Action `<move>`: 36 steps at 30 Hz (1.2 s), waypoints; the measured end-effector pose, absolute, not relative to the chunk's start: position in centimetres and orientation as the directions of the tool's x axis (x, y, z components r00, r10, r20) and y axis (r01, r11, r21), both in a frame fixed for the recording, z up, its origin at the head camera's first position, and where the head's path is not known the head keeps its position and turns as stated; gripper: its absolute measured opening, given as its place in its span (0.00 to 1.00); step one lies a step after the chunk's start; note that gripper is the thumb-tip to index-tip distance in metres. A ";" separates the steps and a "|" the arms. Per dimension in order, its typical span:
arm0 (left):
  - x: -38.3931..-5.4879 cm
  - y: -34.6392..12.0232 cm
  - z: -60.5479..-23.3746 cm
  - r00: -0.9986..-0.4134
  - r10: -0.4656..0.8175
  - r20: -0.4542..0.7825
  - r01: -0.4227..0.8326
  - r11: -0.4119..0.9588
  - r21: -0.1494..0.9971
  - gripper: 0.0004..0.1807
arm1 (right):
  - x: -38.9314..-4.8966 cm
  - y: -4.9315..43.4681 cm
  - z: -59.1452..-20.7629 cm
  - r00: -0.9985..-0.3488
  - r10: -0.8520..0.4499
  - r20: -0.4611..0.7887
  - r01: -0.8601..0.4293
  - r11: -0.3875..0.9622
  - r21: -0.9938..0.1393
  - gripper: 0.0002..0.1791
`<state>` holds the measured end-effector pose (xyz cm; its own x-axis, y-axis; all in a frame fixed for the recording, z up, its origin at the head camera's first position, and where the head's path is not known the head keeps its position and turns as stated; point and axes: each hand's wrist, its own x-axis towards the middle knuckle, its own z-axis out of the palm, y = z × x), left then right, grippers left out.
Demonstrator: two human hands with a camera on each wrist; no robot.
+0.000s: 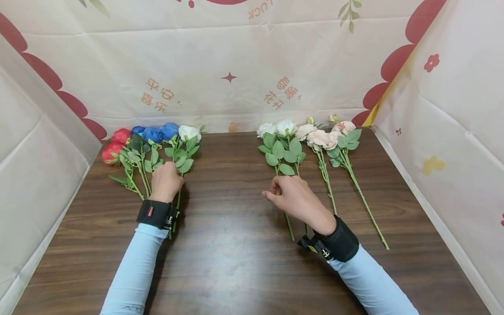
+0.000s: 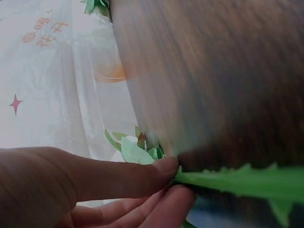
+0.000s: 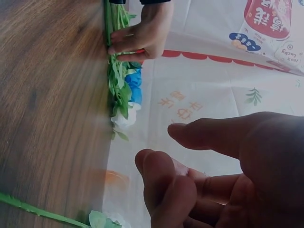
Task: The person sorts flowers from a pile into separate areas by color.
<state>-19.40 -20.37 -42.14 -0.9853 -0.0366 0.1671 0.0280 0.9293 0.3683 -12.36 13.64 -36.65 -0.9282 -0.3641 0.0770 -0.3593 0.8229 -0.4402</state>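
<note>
In the head view my left hand is over the stems of the flowers on the left side of the table. Its thumb and fingertips pinch a green stem in the left wrist view; a white rose tops the stem nearest this hand. Beside it lie blue flowers and red flowers. My right hand hovers above the stems of two white roses on the right. Its fingers curl loosely and a gap shows between thumb and fingertips, with nothing between them.
Pale pink flowers with long green stems lie at the right. The dark wooden table runs back to a printed cloth, which also rises along both sides. All flower heads point toward the back edge.
</note>
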 end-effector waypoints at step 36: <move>-17.2 -19.8 -37.3 -0.961 -0.020 0.274 0.106 0.893 0.438 0.26 | -13.1 14.5 -37.1 -0.943 -0.329 0.045 -0.314 0.841 -0.441 0.15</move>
<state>-17.18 -19.83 -37.35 -0.9615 -0.0200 0.2741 0.1064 0.8925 0.4383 -13.10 14.49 -37.07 -0.9433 -0.3289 0.0445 -0.3140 0.8409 -0.4408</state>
